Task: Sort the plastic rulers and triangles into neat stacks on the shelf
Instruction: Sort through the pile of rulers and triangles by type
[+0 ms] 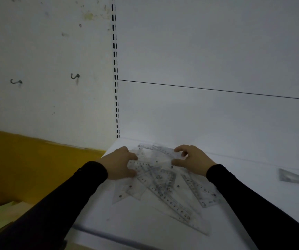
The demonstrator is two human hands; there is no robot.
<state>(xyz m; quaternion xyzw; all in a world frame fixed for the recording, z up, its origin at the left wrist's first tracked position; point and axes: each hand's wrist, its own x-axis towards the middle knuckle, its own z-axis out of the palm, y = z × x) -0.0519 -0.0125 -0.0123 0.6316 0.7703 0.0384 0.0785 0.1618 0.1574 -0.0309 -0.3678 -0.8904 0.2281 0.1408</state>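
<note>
Sleeves: our two black sleeves (69, 201) run in from the bottom corners and meet over the pile; they are what lies closest to us.
Pile: clear rulers and triangles (160, 179) lie crossed over one another on the white shelf (235, 195), near its back left corner, unsorted.
Left hand: our left hand (119, 164) sits on the pile's left edge, fingers curled down onto a ruler end (136, 164); whether it pinches or only presses, we cannot tell.
Right hand: our right hand (190, 156) is at the far right of the pile, thumb and fingers bent round the end of a ruler (164, 150) lying along the back wall; it looks like a light pinch.
Key relation: the pile lies between our hands and slightly nearer us; the longest ruler (170, 199) runs diagonally from mid-pile toward the front right, and our right hand is the nearer to it.
Obstacles: pieces overlap, so we judge that lifting one will drag others.
Stray piece: a lone triangle (294, 177) lies well apart on the right.
Surroundings: a slotted upright (116, 87) stands at the corner; a yellow panel (28, 159) lies left of the shelf.
</note>
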